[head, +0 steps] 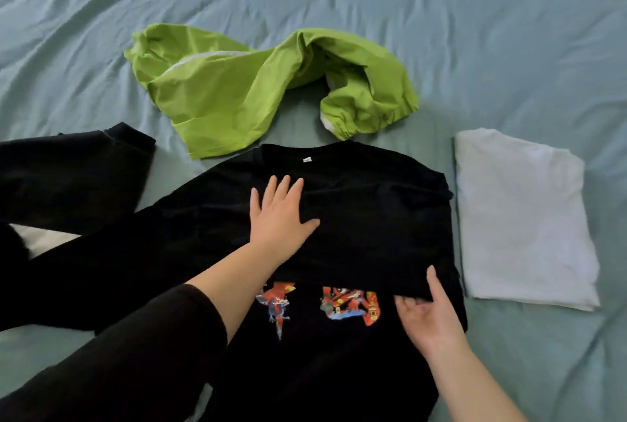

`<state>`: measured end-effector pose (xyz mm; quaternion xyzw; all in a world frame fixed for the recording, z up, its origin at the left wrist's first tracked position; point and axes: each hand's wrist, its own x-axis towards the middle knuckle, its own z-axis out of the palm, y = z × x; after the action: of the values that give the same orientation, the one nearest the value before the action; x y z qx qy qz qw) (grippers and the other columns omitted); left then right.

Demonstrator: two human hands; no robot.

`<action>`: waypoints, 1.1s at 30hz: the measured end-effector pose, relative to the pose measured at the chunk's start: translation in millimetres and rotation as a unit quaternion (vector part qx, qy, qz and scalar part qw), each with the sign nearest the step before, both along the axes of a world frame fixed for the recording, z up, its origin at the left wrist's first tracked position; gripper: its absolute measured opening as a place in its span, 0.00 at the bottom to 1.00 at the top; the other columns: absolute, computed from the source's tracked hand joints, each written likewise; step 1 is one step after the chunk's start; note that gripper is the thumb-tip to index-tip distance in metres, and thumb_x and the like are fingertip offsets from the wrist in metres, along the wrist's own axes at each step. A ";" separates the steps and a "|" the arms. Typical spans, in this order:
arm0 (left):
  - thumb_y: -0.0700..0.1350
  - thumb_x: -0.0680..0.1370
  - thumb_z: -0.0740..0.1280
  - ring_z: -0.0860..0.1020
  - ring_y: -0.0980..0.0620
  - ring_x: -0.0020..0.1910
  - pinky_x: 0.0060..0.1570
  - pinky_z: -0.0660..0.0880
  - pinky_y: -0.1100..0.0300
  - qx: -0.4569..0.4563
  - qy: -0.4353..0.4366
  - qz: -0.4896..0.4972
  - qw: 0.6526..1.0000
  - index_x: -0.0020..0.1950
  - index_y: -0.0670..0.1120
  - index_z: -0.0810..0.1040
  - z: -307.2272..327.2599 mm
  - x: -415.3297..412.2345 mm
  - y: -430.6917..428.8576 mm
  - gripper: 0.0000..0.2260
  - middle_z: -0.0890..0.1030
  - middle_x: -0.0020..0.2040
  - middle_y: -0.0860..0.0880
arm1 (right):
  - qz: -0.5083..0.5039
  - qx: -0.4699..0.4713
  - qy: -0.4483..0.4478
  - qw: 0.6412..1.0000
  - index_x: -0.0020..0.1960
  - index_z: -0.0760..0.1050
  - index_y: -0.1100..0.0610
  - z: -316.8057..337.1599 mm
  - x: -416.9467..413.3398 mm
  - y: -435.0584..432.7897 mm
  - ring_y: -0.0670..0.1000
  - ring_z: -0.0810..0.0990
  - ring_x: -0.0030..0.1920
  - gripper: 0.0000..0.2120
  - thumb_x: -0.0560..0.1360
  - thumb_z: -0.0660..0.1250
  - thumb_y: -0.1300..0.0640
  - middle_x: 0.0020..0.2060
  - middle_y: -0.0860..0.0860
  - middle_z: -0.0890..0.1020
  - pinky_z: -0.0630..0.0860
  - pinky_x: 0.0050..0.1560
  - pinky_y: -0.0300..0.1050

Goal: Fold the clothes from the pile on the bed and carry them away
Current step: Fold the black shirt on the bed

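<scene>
Item: black sweatshirt (366,218), matte knit, red-and-blue print, flat on the wrinkled teal bed sheet (509,31); left hand (278,214) pressed flat, fingers spread, right hand (427,313) pinching its folded-over edge. Behind: crumpled smooth lime garment (237,92); beside it: pale shirt (519,218), folded rectangular.

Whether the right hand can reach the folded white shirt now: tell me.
Probably yes. The right hand pinches a fold of the black sweatshirt; the folded white shirt lies right beside it on the bed, nothing between. It must let go first.
</scene>
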<state>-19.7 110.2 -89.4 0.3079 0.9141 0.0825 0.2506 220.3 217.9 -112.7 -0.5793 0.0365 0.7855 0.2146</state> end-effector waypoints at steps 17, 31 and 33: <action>0.47 0.80 0.62 0.74 0.45 0.55 0.49 0.65 0.55 -0.034 0.210 -0.350 0.912 0.54 0.50 0.78 -23.3 102.5 240.0 0.07 0.77 0.54 0.48 | -0.062 -0.088 0.062 0.992 0.70 0.68 0.61 -2.1 47.7 15.9 0.57 0.65 0.73 0.34 0.67 0.72 0.54 0.72 0.59 0.68 0.69 0.65 0.52; 0.45 0.76 0.70 0.79 0.52 0.44 0.48 0.75 0.60 0.183 -0.258 0.106 0.943 0.58 0.49 0.76 -23.3 72.5 257.2 0.11 0.81 0.42 0.51 | -0.081 -0.088 0.020 0.993 0.73 0.64 0.61 -11.8 71.5 34.0 0.57 0.68 0.71 0.27 0.78 0.65 0.52 0.71 0.59 0.68 0.71 0.65 0.52; 0.49 0.77 0.69 0.79 0.56 0.48 0.51 0.74 0.62 0.217 -0.149 0.085 0.961 0.60 0.51 0.76 -12.9 71.2 232.8 0.13 0.81 0.48 0.53 | 0.031 -0.048 -0.058 0.997 0.62 0.73 0.64 -3.5 79.9 29.9 0.55 0.82 0.56 0.24 0.77 0.65 0.46 0.56 0.60 0.81 0.78 0.49 0.48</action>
<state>51.5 343.0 -102.3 0.2608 0.8491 0.3451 0.3031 300.3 247.8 -116.3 -0.6344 0.0438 0.7541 0.1642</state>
